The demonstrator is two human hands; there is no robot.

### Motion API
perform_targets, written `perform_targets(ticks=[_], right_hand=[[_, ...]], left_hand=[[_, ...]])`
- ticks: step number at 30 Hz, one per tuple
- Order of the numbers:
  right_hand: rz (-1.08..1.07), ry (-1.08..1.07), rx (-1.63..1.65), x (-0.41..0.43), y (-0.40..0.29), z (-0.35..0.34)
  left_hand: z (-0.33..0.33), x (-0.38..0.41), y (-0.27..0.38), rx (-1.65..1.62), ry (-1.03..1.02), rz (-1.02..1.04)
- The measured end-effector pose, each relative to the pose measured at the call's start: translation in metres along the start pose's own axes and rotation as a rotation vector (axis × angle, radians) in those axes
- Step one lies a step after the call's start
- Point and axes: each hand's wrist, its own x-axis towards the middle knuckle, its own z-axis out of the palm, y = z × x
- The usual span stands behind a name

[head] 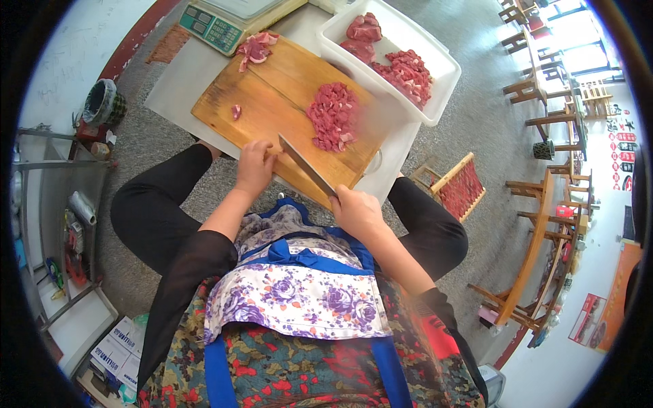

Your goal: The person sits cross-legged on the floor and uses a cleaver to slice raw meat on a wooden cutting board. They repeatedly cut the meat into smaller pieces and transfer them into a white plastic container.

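My right hand [358, 211] grips the handle of a kitchen knife [307, 166] at the near right corner of a wooden cutting board [285, 97]. Its blade slants up and left across the board's near edge. Beside the blade's far end, my left hand [255, 167] rests at that edge with bent fingers; whether they pinch anything is unclear. A pile of diced raw meat [334, 117] lies on the right half of the board. One small meat piece [236, 112] sits alone to the left, and fatty meat trimmings [256, 49] lie at the far left corner.
A white plastic tub [444, 81] with meat chunks [364, 27] and cut meat [405, 76] stands at the board's far right. Behind the board is a digital scale [214, 29]. A small folding stool [459, 186] is on the floor at right; a metal shelf [66, 166] stands left.
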Motion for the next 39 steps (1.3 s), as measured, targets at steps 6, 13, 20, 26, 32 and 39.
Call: perform_targets(ticks=[6, 13, 20, 26, 32, 39], right_hand=[[0.015, 0.016, -0.056, 0.025, 0.011, -0.007], [0.171, 0.155, 0.456, 0.072, 0.061, -0.004], [0.286, 0.255, 1.08, 0.035, 0.048, -0.001], [0.187, 0.287, 0.769, 0.016, 0.053, 0.011], [0.057, 0.33, 0.29, 0.012, 0.035, 0.016], [-0.019, 0.291, 0.04, 0.016, 0.021, 0.025]], left_hand=[[-0.017, 0.009, -0.015, 0.03, 0.051, -0.149], [-0.034, 0.046, -0.041, 0.16, 0.253, -0.369], [-0.032, 0.088, -0.043, 0.199, 0.147, -0.407], [-0.001, 0.076, 0.0, -0.115, 0.105, 0.038], [0.011, 0.028, 0.003, 0.038, 0.056, 0.263], [0.005, 0.034, 0.015, -0.008, 0.121, 0.129]])
